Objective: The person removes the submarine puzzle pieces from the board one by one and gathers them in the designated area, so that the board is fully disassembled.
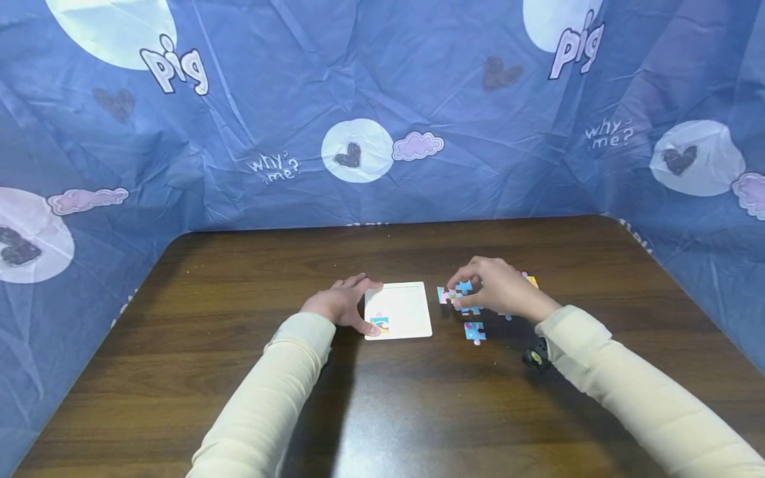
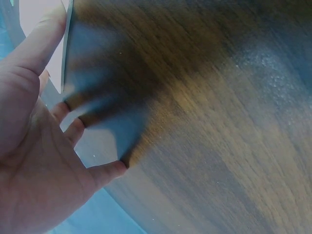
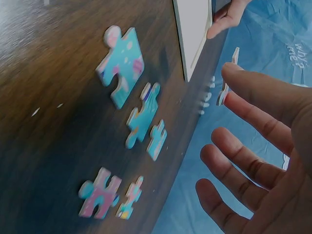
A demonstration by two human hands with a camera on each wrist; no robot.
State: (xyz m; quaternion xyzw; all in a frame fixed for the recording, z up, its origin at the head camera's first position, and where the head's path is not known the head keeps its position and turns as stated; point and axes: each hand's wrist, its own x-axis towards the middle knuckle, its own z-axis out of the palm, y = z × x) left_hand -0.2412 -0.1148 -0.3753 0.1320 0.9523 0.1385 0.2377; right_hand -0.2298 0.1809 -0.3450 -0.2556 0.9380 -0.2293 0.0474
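Note:
A white square puzzle tray [image 1: 405,307] lies flat on the table, with one puzzle piece [image 1: 382,322] in its near left corner. My left hand [image 1: 343,304] rests along the tray's left side. Its thumb presses on the near left corner, while the other fingers are spread at the side and far edge. Right of the tray, my right hand [image 1: 499,285] pinches a puzzle piece [image 1: 445,295] between thumb and index finger. That piece shows edge-on in the right wrist view, raised off the table. The hand's other fingers are loosely bent.
Below the right hand lie several loose pieces, among them a blue spotted one [image 3: 129,63], a blue one [image 3: 145,117] and a pink one [image 3: 100,195]. A blue printed cloth [image 1: 382,86] hangs behind the brown wooden table [image 1: 251,279].

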